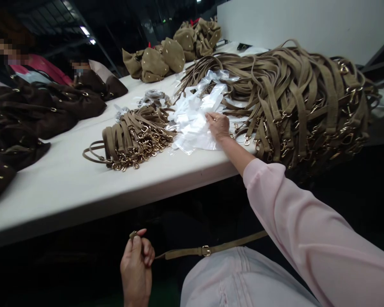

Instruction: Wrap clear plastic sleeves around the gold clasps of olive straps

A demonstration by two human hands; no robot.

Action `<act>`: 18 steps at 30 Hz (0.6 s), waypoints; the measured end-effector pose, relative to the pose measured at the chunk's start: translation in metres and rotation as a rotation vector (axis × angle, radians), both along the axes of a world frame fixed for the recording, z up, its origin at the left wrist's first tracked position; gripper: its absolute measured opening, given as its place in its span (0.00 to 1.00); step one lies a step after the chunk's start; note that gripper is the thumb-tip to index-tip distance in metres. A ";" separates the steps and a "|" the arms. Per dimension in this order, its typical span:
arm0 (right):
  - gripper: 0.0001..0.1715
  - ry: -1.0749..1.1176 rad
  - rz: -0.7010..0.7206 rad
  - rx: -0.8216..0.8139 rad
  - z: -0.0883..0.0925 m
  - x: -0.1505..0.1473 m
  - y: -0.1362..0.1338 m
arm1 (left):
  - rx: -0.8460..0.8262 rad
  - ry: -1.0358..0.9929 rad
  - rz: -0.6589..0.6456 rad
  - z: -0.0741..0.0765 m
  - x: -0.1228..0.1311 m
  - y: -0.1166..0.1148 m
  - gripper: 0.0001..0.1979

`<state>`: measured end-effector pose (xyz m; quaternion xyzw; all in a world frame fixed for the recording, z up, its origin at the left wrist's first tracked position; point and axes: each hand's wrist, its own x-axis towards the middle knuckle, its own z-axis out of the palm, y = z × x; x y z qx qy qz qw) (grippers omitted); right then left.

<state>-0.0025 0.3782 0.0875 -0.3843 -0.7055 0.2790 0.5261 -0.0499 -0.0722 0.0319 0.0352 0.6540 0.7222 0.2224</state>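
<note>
My left hand (137, 260) is closed around the end of an olive-brown strap (192, 251), low in front of the table. The strap, with a gold buckle partway along, runs across my lap and passes behind my right forearm. My right hand (218, 125) reaches over the table with its fingers pinched at the edge of a heap of clear plastic sleeves (192, 121). To its right is a large pile of olive straps (288, 85) with gold clasps. A smaller bundle of short straps (121, 136) lies to the left of the sleeves.
Olive bags (156, 62) stand at the back of the white table (83, 187). Dark brown bags (48, 102) cover its left side, with people behind them. A clear roll-like bundle (154, 98) lies behind the short straps. A pale panel (301, 25) rises at the back right.
</note>
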 end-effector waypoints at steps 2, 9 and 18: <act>0.11 0.016 0.016 -0.026 -0.002 0.000 0.003 | -0.008 -0.019 -0.011 -0.006 -0.001 0.002 0.17; 0.08 -0.011 -0.022 -0.047 -0.007 0.000 0.008 | -0.015 -0.092 -0.079 -0.025 -0.016 0.022 0.20; 0.19 -0.051 -0.072 -0.084 -0.009 0.004 0.008 | -0.007 -0.220 -0.101 -0.039 -0.027 0.033 0.25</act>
